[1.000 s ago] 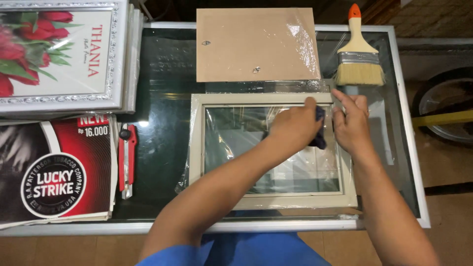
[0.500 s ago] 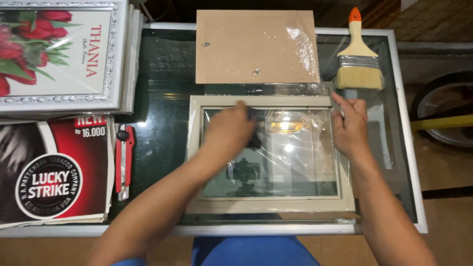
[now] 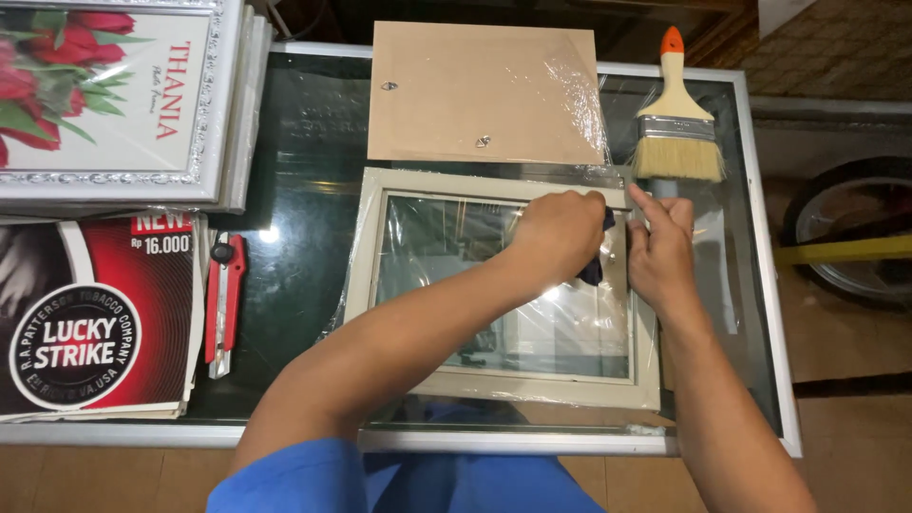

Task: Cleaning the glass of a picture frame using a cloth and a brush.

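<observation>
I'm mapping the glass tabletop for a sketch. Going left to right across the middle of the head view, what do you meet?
Red-and-black printed poster → red utility knife → cream picture frame with glass pane → left hand pressing a dark cloth → right hand on the frame's right rail.

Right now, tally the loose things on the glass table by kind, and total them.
Picture frame under the hands: 1
Backing board: 1
Paintbrush: 1
Red utility knife: 1
Dark cloth: 1
Total: 5, not counting the stacked prints at the left.
</observation>
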